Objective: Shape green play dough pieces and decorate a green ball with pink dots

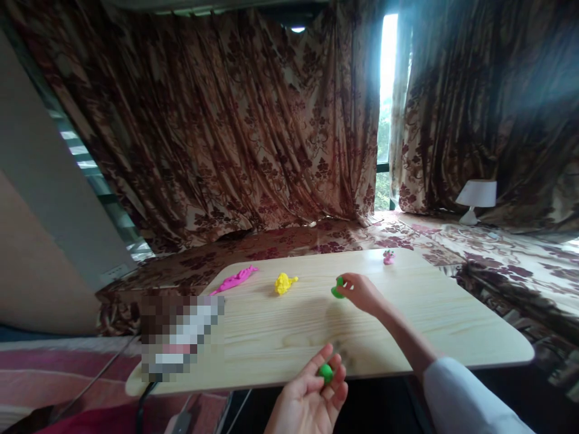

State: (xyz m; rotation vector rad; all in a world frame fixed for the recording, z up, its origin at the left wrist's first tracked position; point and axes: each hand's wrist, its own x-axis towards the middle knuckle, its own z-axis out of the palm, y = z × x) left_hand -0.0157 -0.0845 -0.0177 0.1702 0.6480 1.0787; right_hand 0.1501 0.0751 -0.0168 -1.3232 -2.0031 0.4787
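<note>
My left hand (pixel 312 392) is turned palm up at the table's near edge, its fingers half curled around a small green ball (pixel 325 373) that looks like modelling clay. Farther out, my right hand (pixel 359 292) pinches the upper part of a green piece (pixel 337 292) between thumb and fingertips. That piece has a broad, rounded base close to the tabletop; whether it touches the wood I cannot tell. To its left lies a knobbly yellow lump (pixel 282 284) with a short tail. A long pink strip (pixel 237 279) lies beyond it at the left.
The pale wooden table (pixel 280 337) has rounded corners. A small pink object with a greyish top (pixel 388 257) stands near its far right corner. Something blurred out (pixel 185 337) lies at the left, with a black cable. Behind are patterned curtains (pixel 253 120) and a white lamp (pixel 477 194).
</note>
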